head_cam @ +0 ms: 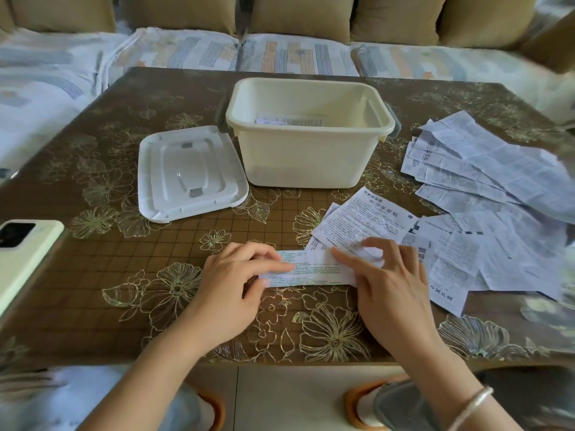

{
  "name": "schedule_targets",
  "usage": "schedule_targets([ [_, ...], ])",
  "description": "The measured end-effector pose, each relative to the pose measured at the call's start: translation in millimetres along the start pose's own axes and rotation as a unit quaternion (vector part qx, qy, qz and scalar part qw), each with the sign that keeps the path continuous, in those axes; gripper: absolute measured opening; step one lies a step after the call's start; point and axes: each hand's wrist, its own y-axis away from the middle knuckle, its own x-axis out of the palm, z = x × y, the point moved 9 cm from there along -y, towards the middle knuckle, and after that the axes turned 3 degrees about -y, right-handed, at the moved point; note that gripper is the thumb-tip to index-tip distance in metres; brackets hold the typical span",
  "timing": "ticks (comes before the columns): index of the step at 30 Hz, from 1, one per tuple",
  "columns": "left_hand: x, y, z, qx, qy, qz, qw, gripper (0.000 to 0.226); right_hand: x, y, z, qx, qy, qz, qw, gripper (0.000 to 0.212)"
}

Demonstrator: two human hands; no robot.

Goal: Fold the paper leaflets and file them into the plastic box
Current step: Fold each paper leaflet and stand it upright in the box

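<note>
- The folded leaflet [314, 269] lies flat on the table [155, 244], in front of the open plastic box [305, 160].
- The left hand [239, 275] presses its left end with almost straight fingers.
- The right hand [389, 275] pinches its right end, with the forefinger on top.
</note>
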Motion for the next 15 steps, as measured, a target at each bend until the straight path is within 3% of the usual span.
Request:
schedule_targets([
  [6, -1.2, -1.3, 1.0, 0.004, -0.022, 0.012, 1.000, 0.058, -2.0, -23.0, 10.7, -0.008, -0.016, 0.096, 0.995, 0.036],
  [9, -0.1, -6.6, -0.3, -0.037, 0.008, 0.000, 0.999, 0.040, -2.6, -41.4, 21.2, -0.027, 0.001, 0.154, 0.988, 0.028],
  [11, -1.3, -10.3, -4.5, -0.054, -0.015, -0.037, 0.998, 0.018, 3.7, -50.0, 25.0, -0.041, 0.032, 0.207, 0.977, 0.049],
  [15, 6.2, -13.2, -7.1, -0.068, -0.086, -0.046, 0.993, 0.037, 12.4, -61.5, 29.4, -0.043, 0.034, 0.296, 0.954, 0.059],
])
